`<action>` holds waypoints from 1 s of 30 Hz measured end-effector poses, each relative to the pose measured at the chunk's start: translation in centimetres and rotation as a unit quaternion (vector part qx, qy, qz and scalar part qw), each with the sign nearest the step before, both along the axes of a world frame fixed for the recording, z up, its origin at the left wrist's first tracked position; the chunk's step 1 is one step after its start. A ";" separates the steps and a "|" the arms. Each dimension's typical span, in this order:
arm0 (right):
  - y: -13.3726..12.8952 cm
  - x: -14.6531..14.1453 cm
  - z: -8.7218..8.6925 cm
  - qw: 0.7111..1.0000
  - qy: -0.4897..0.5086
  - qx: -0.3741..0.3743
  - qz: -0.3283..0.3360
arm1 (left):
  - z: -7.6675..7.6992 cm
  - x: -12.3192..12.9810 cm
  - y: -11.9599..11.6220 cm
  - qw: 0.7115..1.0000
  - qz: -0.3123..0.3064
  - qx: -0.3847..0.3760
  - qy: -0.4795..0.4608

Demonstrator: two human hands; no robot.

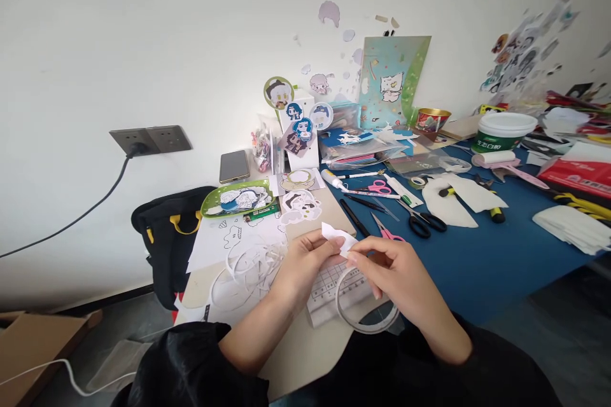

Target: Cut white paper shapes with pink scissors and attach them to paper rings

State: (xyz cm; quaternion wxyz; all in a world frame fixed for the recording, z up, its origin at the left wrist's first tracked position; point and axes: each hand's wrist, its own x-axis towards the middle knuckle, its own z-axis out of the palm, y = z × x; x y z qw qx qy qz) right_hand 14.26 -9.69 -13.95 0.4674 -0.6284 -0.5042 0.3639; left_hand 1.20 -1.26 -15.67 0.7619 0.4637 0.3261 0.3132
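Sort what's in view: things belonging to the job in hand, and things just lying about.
In the job, going by the hands:
- white paper piece, pinched between left hand and right hand
- white ring, by the right hand; probably in use

Apparently just lying about, untouched:
- phone
- green tray
- black bag
- lidded tub

Could pass toward three o'clock from the right hand (403, 270), over a bare stretch of blue cloth (477, 270). Toward one, must skirt black scissors (416, 213); toward twelve, pink scissors (386, 232). Toward nine from the left hand (305, 262), runs into tangled paper strips (255, 268). From between both, meets a black pen-shaped tool (354, 218) at twelve and a white ring (370, 329) at six.
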 end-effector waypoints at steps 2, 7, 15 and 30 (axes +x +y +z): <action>0.3 0.1 -0.2 0.999 -0.035 0.001 -0.025 | 0.2 0.0 0.0 1.000 -0.001 -0.020 -0.007; 0.5 0.1 -0.1 0.993 -0.098 0.004 -0.061 | 0.3 0.0 -0.1 0.998 -0.004 -0.041 -0.042; 0.8 -0.5 0.2 0.987 -0.132 0.014 -0.086 | 0.6 0.2 -0.7 0.998 0.010 -0.032 -0.054; 1.1 -0.9 0.4 0.980 -0.174 0.036 -0.092 | 0.9 0.3 -1.1 0.992 0.045 -0.081 -0.080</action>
